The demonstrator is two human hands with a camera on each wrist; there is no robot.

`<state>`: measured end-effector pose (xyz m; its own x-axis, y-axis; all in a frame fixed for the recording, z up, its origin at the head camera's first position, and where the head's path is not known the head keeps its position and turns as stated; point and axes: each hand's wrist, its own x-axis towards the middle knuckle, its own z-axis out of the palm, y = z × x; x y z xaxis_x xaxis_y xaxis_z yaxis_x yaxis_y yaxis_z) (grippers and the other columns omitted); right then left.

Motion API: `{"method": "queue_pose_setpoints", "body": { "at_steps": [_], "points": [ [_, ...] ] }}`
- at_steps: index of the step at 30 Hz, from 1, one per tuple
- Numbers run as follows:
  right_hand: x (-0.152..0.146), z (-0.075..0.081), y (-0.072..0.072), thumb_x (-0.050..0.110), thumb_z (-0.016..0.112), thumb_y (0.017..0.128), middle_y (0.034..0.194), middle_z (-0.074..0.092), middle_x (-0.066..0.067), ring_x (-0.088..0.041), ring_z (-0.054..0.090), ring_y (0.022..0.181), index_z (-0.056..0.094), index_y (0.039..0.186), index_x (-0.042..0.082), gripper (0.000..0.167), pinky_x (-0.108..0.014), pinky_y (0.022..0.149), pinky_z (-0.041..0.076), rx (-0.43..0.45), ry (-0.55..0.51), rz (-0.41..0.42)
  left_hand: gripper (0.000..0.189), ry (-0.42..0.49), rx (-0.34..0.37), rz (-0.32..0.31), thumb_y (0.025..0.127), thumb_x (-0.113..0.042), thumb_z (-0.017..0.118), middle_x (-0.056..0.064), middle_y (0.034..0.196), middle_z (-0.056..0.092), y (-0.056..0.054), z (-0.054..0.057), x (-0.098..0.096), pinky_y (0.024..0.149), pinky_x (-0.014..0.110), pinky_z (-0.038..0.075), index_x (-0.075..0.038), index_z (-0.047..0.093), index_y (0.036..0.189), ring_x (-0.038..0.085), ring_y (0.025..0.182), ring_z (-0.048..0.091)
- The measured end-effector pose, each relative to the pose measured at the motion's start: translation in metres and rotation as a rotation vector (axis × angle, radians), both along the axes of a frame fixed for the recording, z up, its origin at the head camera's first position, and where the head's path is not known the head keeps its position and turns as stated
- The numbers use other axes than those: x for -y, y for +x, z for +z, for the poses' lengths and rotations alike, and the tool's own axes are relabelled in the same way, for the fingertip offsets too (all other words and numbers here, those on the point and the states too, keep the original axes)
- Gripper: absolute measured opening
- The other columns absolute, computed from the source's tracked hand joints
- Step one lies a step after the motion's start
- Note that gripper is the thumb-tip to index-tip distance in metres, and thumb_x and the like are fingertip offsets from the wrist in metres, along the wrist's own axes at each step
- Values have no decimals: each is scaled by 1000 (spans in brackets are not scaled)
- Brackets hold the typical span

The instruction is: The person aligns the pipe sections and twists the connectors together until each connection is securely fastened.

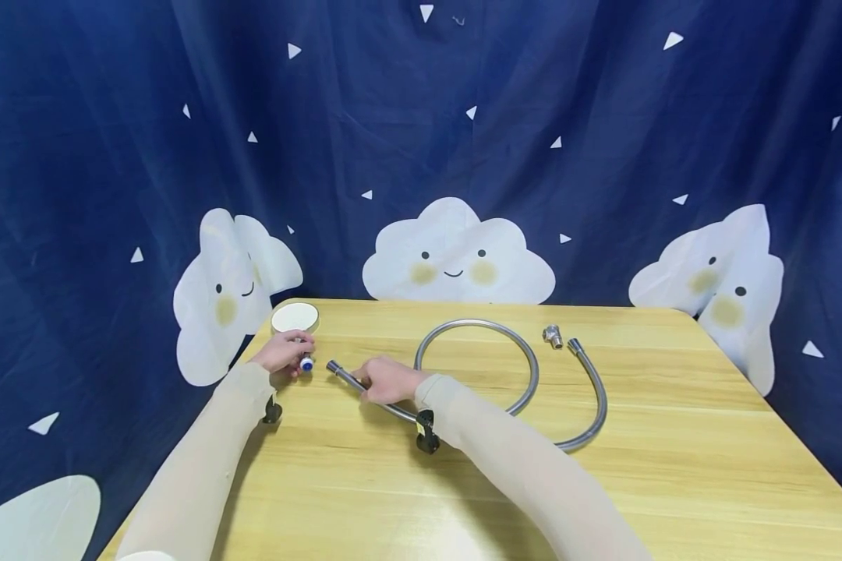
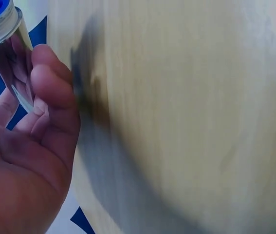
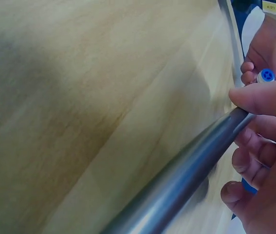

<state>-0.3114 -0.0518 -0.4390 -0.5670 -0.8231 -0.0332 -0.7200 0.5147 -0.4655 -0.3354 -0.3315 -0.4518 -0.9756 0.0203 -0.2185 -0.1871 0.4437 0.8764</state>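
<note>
At the table's far left my left hand point(image 1: 284, 352) grips the handle of a shower head point(image 1: 295, 318), whose round white face lies beyond the fingers. In the left wrist view the handle's chrome end carries a white threaded collar point(image 2: 0, 33) with a blue insert, pointing away from the palm. My right hand point(image 1: 389, 380) pinches a grey metal shower hose point(image 1: 474, 322) between thumb and fingers, a little behind its connector point(image 1: 333, 366). That connector points left toward the handle's threaded end, a short gap apart. In the right wrist view the hose point(image 3: 181, 175) slants up into the fingers.
The rest of the hose loops across the wooden table point(image 1: 673, 436), its other connector point(image 1: 574, 345) lying at the right. Near that connector sits a small chrome fitting point(image 1: 553, 336). A dark blue curtain point(image 1: 505, 93) with clouds and triangles hangs behind and beside the table.
</note>
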Motion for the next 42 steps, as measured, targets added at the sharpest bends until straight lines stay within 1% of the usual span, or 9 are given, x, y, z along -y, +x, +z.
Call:
{"method": "queue_pose_setpoints", "body": {
  "at_steps": [3, 6, 9, 18, 24, 27, 32, 37, 42],
  "points": [
    [0, -1, 0, 14, 74, 87, 67, 52, 7, -6, 46, 62, 71, 103, 6, 18, -19, 59, 40, 26, -17, 9, 39, 12, -6, 25, 99, -16, 61, -6, 63, 55, 0, -2, 2, 49, 23, 45, 4, 52, 131, 7, 51, 52],
    [0, -2, 1, 12, 74, 87, 69, 55, 7, -6, 48, 63, 72, 109, 8, 23, -18, 60, 41, 44, -34, 3, 41, 8, -12, 41, 99, -20, 62, -10, 57, 49, 0, -3, 3, 47, 22, 39, 3, 53, 132, 6, 50, 47],
    [0, -2, 2, 11, 74, 87, 71, 58, 5, -7, 49, 64, 70, 123, 8, 37, -18, 61, 42, 72, -46, -10, 44, 12, -12, 40, 100, -23, 61, -12, 57, 47, 1, -1, 3, 47, 21, 36, 2, 52, 135, 5, 51, 45],
    [-2, -1, 2, 10, 74, 87, 71, 58, 5, -7, 48, 62, 70, 122, 8, 35, -18, 60, 42, 91, -63, -6, 52, 143, 17, 14, 103, -30, 58, -13, 60, 50, 3, 7, 1, 43, 18, 34, 3, 45, 142, 1, 50, 45],
    [-2, -1, 1, 8, 73, 88, 68, 51, 5, -6, 44, 60, 70, 107, 4, 20, -18, 57, 38, 88, -78, 9, 58, 192, 43, 9, 102, -36, 58, -13, 65, 55, -3, 4, 2, 46, 18, 34, 0, 43, 145, 2, 51, 46],
    [-3, 0, 2, 7, 73, 88, 67, 51, 5, -6, 44, 60, 67, 97, 1, 12, -18, 56, 38, 81, -87, 16, 60, 187, 22, 4, 102, -36, 59, -12, 66, 56, -1, 3, 0, 46, 18, 35, 1, 42, 146, 2, 52, 46],
    [-2, -1, 2, 7, 73, 87, 67, 52, 6, -6, 44, 59, 62, 86, 5, 11, -18, 57, 38, 94, -104, 8, 61, 195, -9, 34, 101, -36, 61, -12, 67, 60, 2, 1, -2, 45, 18, 34, 0, 42, 147, 1, 51, 46],
    [-2, 1, 2, 4, 71, 88, 63, 48, 6, -6, 42, 56, 57, 82, 3, 14, -19, 55, 37, 119, -128, -16, 64, 215, -7, 66, 99, -37, 64, -13, 65, 59, 5, 2, -2, 45, 18, 33, -2, 43, 148, 0, 51, 46],
    [-3, 2, 2, 2, 70, 89, 62, 47, 6, -6, 43, 55, 62, 91, -2, 9, -19, 54, 38, 155, -145, -30, 61, 238, 17, 87, 99, -30, 65, -10, 63, 57, 13, 15, -8, 45, 19, 35, 0, 43, 148, 3, 51, 48]
  ]
}}
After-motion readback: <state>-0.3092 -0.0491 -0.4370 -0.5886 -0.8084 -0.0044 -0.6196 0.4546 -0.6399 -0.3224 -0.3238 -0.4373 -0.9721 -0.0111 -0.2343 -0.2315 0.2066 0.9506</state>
